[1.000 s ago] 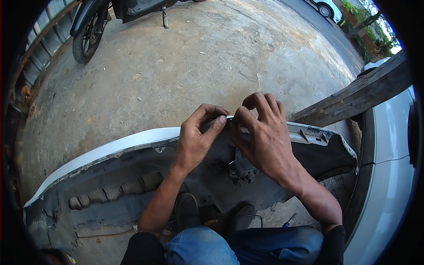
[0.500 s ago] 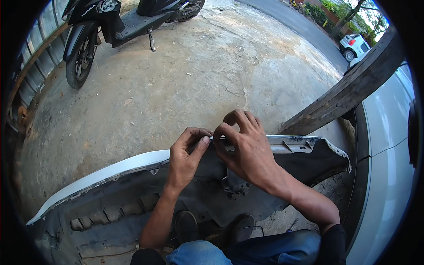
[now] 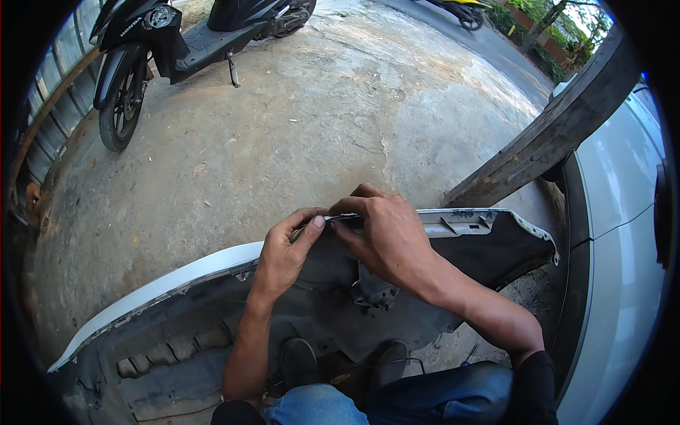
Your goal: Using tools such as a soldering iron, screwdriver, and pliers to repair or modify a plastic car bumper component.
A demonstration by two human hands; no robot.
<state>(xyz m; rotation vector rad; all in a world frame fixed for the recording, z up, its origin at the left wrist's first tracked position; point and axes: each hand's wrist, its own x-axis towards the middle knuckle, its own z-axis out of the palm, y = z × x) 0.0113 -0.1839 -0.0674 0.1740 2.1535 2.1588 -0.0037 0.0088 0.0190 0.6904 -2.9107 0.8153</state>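
Note:
A white car bumper (image 3: 177, 278) lies across in front of me, its dark hollow inner side turned toward me. My left hand (image 3: 282, 253) is closed at the upper rim, thumb and forefinger pinching the thin edge. Right beside it my right hand (image 3: 393, 237) bends over the same rim, thumb below and fingers on top. The fingertips of both hands nearly meet; a narrow light line with a dark band shows between them. Whether a separate small piece is there, I cannot make out. Below the right hand a black bracket-like part (image 3: 374, 296) sits on the bumper's inside.
A weathered post (image 3: 552, 134) leans at the right, beside a pale car body (image 3: 627, 283). A black scooter (image 3: 188, 53) stands at the far left by a corrugated metal fence (image 3: 60, 113). My shoes (image 3: 299, 361) are below the bumper. A yellow motorbike (image 3: 464, 10) is on the road.
My right hand has flattened, its raised, curled fingers lowering onto the rim. Both hands shift slightly left in view. The white vehicle on the road is gone from sight; a yellow motorbike appears.

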